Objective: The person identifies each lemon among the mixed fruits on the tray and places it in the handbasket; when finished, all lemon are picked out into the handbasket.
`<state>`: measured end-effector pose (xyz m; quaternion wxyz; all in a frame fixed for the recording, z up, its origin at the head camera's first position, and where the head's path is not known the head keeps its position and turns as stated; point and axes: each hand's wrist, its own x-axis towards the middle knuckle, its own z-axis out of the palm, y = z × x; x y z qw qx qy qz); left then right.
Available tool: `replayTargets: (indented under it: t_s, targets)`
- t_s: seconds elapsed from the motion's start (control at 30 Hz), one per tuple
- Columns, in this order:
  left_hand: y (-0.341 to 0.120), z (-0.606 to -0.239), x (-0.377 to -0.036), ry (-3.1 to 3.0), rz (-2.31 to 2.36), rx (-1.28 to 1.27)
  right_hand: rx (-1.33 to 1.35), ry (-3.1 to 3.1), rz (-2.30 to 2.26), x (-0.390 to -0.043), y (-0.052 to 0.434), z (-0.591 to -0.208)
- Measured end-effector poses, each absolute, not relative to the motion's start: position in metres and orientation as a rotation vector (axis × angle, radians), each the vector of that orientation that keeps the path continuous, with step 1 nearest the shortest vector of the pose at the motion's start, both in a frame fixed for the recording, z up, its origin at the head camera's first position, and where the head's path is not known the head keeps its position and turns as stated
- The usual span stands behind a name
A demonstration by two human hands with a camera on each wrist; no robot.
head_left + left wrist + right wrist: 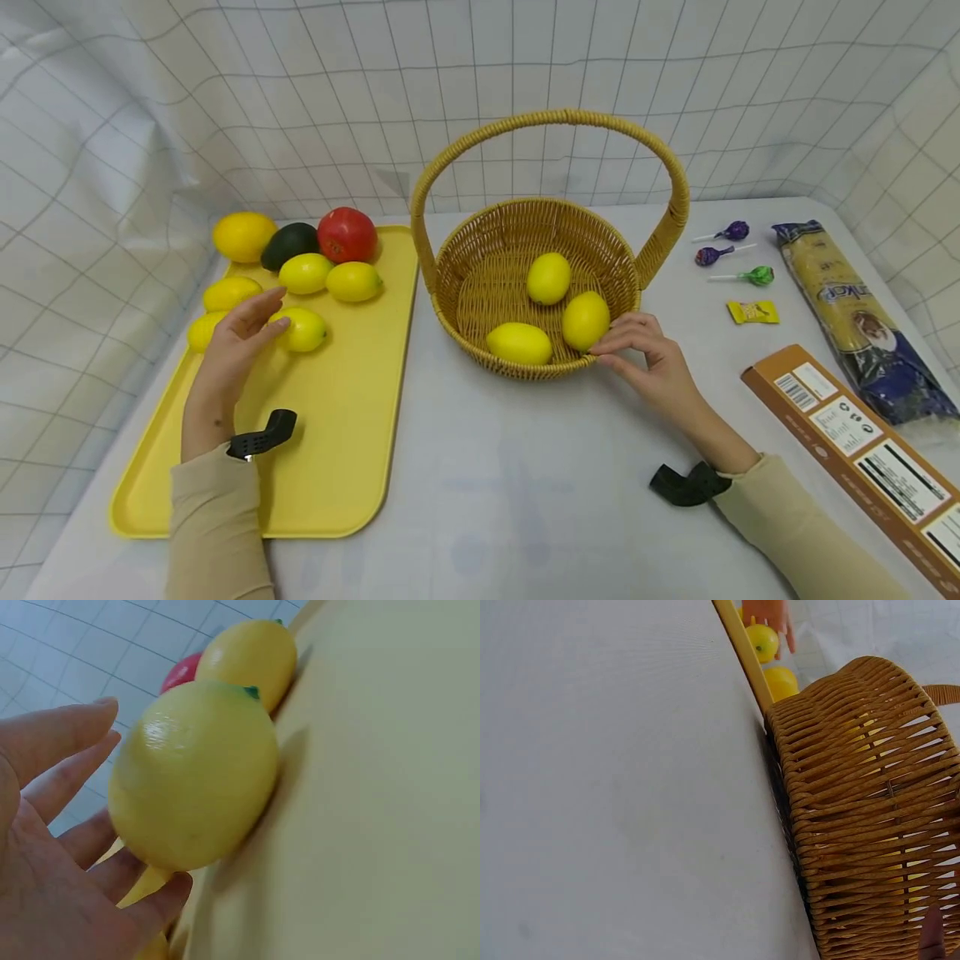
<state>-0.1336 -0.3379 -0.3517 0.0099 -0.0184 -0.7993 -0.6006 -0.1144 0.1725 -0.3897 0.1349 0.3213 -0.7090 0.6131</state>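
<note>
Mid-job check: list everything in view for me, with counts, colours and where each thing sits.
Woven wicker basket with handle: 1, tan, table centre.
Lemons in basket: 3, yellow.
Flat plastic tray: 1, yellow, left of basket.
Lemons on tray: 5 visible, yellow, one partly behind the hand.
Round orange fruit: 1, yellow-orange, tray's far corner.
Avocado: 1, dark green, tray.
Tomato: 1, red, tray.
Lollipops: 3, two purple, one green, right of basket.
Small wrapped sweet: 1, yellow.
Long cardboard box: 1, brown, right edge.
Plastic packet: 1, blue and gold, far right.
Left hand: open beside a tray lemon.
Right hand: fingers at the basket's rim.
</note>
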Motion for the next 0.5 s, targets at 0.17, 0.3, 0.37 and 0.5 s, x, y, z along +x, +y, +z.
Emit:
replayTargets:
  t_s: [0.17,0.3,0.37,0.5]
  targets:
    - [-0.337,-0.358,-0.138,-2.776,-1.676,0.048,0.948,-2.026,1.791,-0.109,0.169,-0.377]
    - [-0.334,-0.357,-0.136,-2.886,-1.589,0.053,0.951,-2.023,1.793,-0.105,0.166,-0.369]
    - [-0.332,-0.356,-0.134,-2.92,-1.544,-0.003,0.95,-2.026,1.792,-0.106,0.166,-0.37]
    - [-0.326,-0.355,-0.132,-2.975,-1.486,-0.108,0.945,-2.036,1.786,-0.112,0.171,-0.382]
